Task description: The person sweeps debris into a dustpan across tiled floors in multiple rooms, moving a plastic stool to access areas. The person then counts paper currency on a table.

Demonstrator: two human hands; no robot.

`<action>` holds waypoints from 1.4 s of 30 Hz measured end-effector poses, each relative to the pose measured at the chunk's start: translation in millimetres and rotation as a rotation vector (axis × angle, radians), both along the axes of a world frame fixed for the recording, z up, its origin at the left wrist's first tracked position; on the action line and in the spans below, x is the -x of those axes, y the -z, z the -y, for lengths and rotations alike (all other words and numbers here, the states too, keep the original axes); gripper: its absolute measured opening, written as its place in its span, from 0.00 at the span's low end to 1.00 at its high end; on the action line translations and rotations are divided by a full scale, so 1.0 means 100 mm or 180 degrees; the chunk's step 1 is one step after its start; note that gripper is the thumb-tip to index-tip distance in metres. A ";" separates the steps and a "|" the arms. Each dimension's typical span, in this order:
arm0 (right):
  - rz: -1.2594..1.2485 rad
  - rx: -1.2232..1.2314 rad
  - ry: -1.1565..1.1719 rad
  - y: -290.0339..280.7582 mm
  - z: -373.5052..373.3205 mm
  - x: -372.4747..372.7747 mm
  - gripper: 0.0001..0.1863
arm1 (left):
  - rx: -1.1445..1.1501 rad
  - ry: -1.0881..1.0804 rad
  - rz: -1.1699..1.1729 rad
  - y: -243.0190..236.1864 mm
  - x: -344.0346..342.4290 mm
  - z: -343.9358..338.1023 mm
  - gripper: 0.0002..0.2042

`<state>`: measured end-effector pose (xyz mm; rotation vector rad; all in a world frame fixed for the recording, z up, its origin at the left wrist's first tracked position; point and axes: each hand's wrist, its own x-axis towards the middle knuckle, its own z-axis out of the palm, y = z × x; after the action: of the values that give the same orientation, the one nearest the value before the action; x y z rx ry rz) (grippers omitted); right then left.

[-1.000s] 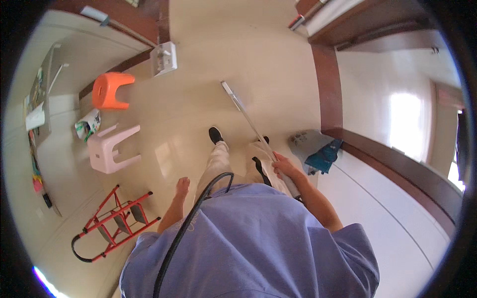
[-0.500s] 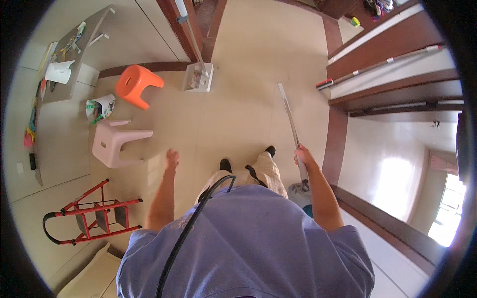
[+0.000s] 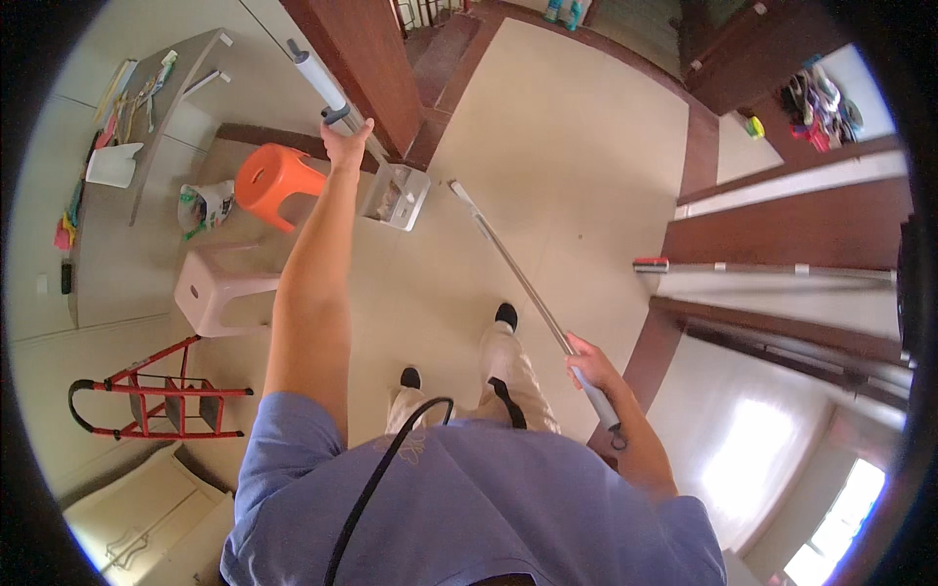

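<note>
My left hand [image 3: 347,145] is stretched far forward and closed round the handle of a long-handled dustpan [image 3: 418,200]. The pan is a light, clear-sided box with debris inside, standing on the floor by the brown door frame. The handle's pale upper grip [image 3: 319,80] sticks up beyond my hand. In my right hand [image 3: 591,363] is a long metal pole [image 3: 523,278] with a grey grip and a hanging ring. It slants forward and left to a narrow, pale far end near the pan; what kind of head it has cannot be made out.
An orange stool [image 3: 278,184] and a pink stool [image 3: 217,288] stand at left, near a plastic bag [image 3: 203,207]. Behind them are a grey shelf [image 3: 147,210] and a red step ladder [image 3: 161,396]. Another pole [image 3: 762,267] lies along the ledge at right.
My left hand has reached forward and taken hold of the dustpan handle. The pole in my right hand has swung left, its far end now close to the pan. My view has turned slightly.
</note>
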<state>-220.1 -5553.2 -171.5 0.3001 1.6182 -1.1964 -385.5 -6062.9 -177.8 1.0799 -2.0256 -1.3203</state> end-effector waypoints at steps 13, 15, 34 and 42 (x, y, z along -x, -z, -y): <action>-0.2004 -0.0597 -0.1583 1.62 1.55 3.42 0.15 | 0.0211 -0.0262 -0.0310 0.36 0.35 0.09 0.14; -0.1807 -0.0622 -0.1488 1.46 2.12 3.39 0.15 | -0.0560 -0.0299 0.0068 0.33 0.21 0.12 0.12; -0.1043 -0.0884 -0.3414 0.77 1.87 1.69 0.34 | -0.1411 -0.0926 -0.0686 -1.30 -3.31 -1.49 0.05; -0.1543 -0.0496 -0.4071 1.04 1.14 0.74 0.35 | -0.1246 -0.1477 -0.0759 -1.23 -4.79 -2.42 0.07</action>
<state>-293.8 -5667.4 -275.4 -0.8946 1.7824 -0.1318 93.3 -5821.1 -54.9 1.3817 -1.2704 -1.5298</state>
